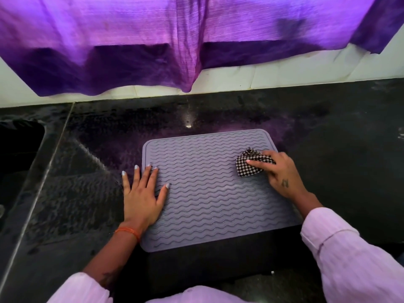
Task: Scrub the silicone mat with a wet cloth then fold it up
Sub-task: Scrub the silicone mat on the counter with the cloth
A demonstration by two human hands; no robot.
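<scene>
Lying flat on the dark counter (218, 114), close to its near edge, is the grey mat (207, 193), its ridged face patterned with wavy lines and its near left corner just at the counter's front edge. 2 hands are on it. The left hand (141, 199) rests palm down over the mat's left edge, fingers straight and spread; the thumb and 2 or so fingers lie on the mat while the outer fingers reach onto the bare counter beside it. It holds nothing, only presses down. An orange thread band (129, 232) circles that wrist. The right hand (282, 173) is up near the mat's far right corner, fingers curled round a bunched black-and-white checked cloth (251, 164), with the thumb laid across the top of it and the cloth touching the mat. A small dark mark shows on the back of this hand. Both arms come in from the near side in pale pink striped sleeves (349, 259). The counter looks glossy and speckled, with a purple sheen on it beyond the mat's far edge. Along the counter's far edge runs a white tiled wall (284, 77), and a purple curtain (175, 40) hangs down over it, its hem stopping short of the counter. At the counter's left end a dark sunken sink (19, 145) is partly in view.
</scene>
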